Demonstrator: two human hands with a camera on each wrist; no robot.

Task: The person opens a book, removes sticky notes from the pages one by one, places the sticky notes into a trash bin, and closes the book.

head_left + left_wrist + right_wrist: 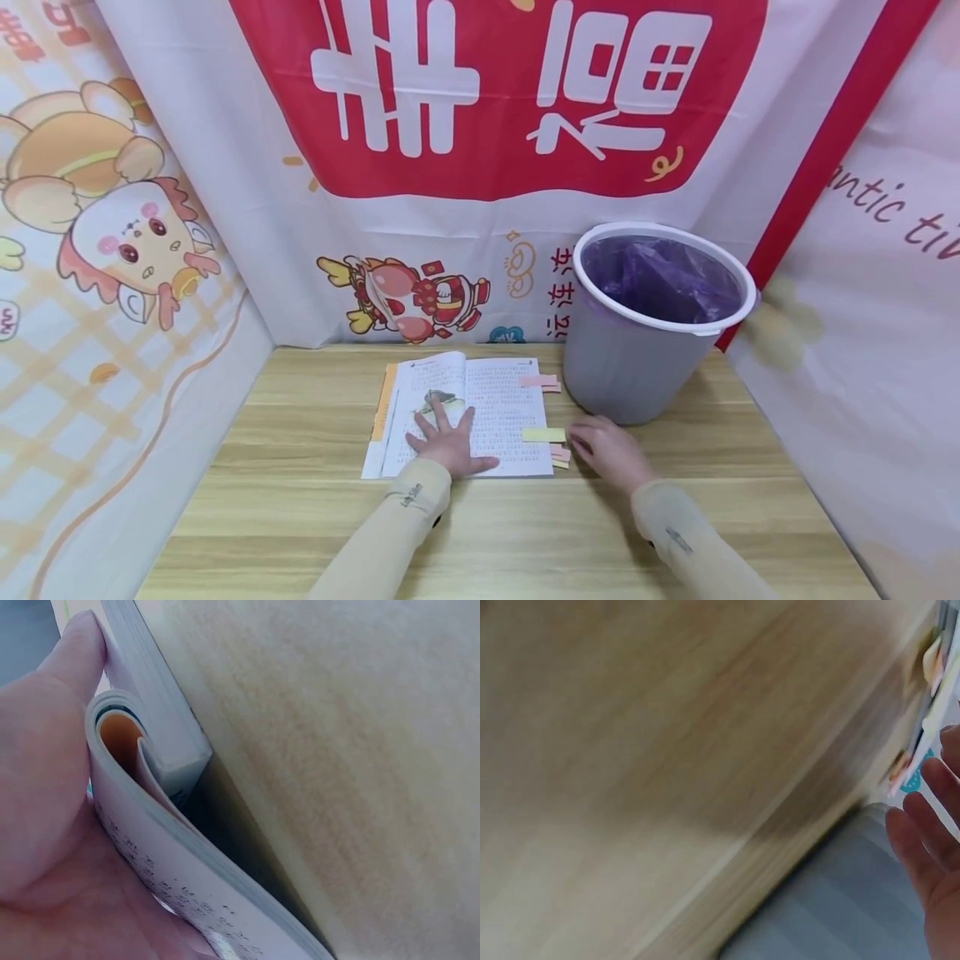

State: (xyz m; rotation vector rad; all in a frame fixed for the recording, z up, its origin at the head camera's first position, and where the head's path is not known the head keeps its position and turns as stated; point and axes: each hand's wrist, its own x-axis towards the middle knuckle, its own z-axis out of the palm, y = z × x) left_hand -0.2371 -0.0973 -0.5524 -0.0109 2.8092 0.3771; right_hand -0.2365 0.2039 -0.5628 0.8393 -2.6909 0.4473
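Note:
An open book (pixel 495 417) with printed text and a small picture lies on the table. My left hand (pixel 450 446) rests on it with fingers spread, mostly over the left page. In the left wrist view the curled pages (pixel 187 847) bulge beside my palm. Yellow sticky tab (pixel 543 434) and pink sticky tab (pixel 538 381) stick out past the right page edge, with more pink and yellow tabs (pixel 560 454) lower down. My right hand (pixel 611 450) is just right of the yellow tab, fingertips close to its end. In the right wrist view its fingers (pixel 922 847) are relaxed, holding nothing visible.
A grey trash bin (pixel 637 367) with a white rim and purple liner stands right behind my right hand. The wood-grain table (pixel 510 533) ends against a printed cloth backdrop (pixel 525 217), with patterned cloths at both sides.

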